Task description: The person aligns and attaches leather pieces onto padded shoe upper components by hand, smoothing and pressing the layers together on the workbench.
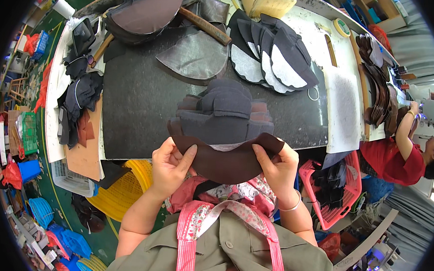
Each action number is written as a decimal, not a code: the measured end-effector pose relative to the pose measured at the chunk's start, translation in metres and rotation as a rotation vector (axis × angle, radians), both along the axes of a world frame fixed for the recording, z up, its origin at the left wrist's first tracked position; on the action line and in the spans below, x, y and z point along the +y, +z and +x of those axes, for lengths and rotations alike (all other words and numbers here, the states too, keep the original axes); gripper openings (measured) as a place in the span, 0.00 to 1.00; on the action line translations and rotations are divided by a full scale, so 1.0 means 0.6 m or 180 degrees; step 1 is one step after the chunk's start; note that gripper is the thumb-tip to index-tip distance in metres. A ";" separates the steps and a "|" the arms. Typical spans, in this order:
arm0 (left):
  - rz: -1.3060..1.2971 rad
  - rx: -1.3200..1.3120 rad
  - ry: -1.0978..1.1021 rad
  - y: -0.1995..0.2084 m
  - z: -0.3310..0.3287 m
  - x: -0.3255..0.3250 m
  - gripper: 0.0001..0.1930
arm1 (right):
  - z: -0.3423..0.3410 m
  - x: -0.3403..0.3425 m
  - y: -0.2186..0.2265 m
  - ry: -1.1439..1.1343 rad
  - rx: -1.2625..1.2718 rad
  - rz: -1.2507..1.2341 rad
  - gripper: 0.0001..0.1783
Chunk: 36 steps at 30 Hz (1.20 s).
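Note:
Between my two hands a dark brown curved leather piece (227, 164) is stretched above the table's front edge. My left hand (172, 162) pinches its left end, and my right hand (280, 169) pinches the right end, thumbs on top. A strip of paler underside shows along its upper edge. Just beyond it lies a pile of black and brown cut pieces (223, 111) on the black work mat (135, 97). Farther away, a fan of black pieces with white half-moon patches (280, 60) lies to the right, and a shiny grey leather piece (196, 56) to the left.
At the back left, a wooden-handled hammer (205, 26) rests beside stacked brown half-round pieces (147, 13). A yellow basket (125, 192) and a pink basket (341, 203) stand below the table edge. Another person in a red top (394, 162) works at the right.

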<state>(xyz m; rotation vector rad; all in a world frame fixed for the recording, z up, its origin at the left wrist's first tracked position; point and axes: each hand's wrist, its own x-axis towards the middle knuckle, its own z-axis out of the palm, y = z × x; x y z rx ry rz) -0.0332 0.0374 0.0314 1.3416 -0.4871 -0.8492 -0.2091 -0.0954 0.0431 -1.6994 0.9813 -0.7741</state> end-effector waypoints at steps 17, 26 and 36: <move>0.0670 -0.1006 -0.0004 -0.013 -0.004 -0.016 0.12 | 0.000 -0.010 -0.031 0.0171 0.0485 -0.0725 0.04; 0.0834 -0.1311 0.0070 -0.007 0.001 -0.028 0.09 | 0.013 -0.017 -0.016 -0.0098 0.0697 -0.1142 0.06; 0.0827 -0.1551 0.0193 -0.029 0.024 -0.031 0.07 | 0.009 -0.027 -0.038 -0.0507 0.0715 -0.1244 0.07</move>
